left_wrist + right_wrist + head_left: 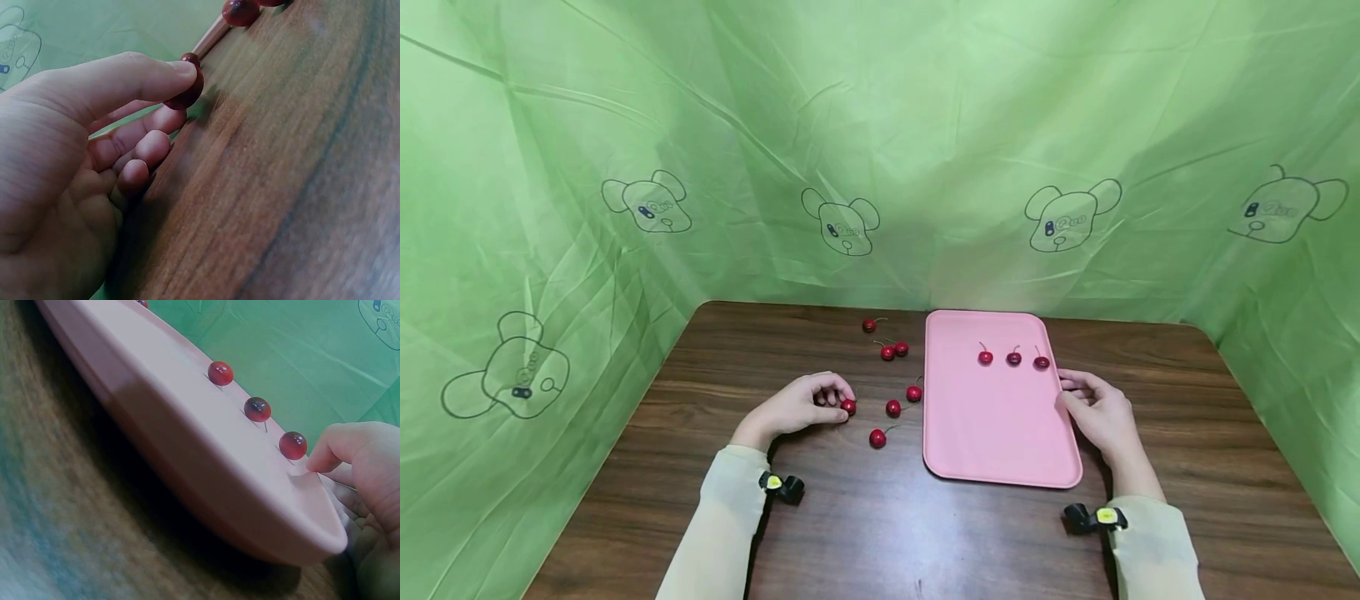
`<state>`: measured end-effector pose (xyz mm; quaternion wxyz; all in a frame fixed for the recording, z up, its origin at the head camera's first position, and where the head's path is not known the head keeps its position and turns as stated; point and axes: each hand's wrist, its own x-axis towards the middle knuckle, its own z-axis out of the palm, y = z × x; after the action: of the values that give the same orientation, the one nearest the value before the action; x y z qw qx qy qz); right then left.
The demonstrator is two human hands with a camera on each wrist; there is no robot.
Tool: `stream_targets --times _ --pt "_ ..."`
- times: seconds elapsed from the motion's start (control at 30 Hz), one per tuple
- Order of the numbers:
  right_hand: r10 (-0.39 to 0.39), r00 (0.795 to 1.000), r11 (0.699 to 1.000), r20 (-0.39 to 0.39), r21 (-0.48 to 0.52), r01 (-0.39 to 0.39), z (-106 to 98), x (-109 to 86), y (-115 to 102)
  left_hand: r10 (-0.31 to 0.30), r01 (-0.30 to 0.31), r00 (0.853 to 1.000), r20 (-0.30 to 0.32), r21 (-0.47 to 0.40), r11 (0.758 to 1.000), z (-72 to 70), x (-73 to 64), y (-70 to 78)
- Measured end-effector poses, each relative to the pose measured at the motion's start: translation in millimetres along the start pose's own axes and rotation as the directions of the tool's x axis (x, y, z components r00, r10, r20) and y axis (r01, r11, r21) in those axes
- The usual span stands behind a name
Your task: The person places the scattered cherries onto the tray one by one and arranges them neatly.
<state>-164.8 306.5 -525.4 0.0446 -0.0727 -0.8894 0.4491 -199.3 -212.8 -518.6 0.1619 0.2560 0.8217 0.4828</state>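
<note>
Our left hand pinches a cherry off the tray's nine o'clock; our right hand pinches its three-o'clock rim. We judge picking underway; next calls for lifting toward three.

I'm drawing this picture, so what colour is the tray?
The tray is pink; it shows best in the head view.

cherries: smooth, glossy skin. tray: smooth, plastic-looking, near-matt. worktop: wood-grained surface, glossy sheen. backdrop: creased, cloth-like sheeting, faintly shiny.
</note>
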Motion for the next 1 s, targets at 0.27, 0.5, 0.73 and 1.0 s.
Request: stream_targets --times 0.27,0.5,0.73,1.0 --pt "-0.002 1.0 1.0 -0.005 -0.004 0.002 -0.3 1.0 4.1 -0.025 0.025 1.0 0.003 -0.015 1.0 -1.6 0.4 0.0" --pt "0.011 1.0 1.0 -0.006 -0.004 -0.011 -0.5 0.3 3.0 -0.033 0.033 0.999 -0.003 -0.046 0.998 -1.9 0.0 -1.7" --pt "0.014 1.0 1.0 -0.007 0.0 -0.014 -1.0 -0.3 1.0 -0.039 0.038 0.999 -0.018 -0.076 0.996 -1.8 -0.8 -0.9" --pt "0.011 1.0 1.0 -0.008 0.001 -0.011 -0.6 -1.0 -1.3 -0.034 0.033 0.999 -0.006 -0.099 0.995 -1.5 -2.2 -1.2"
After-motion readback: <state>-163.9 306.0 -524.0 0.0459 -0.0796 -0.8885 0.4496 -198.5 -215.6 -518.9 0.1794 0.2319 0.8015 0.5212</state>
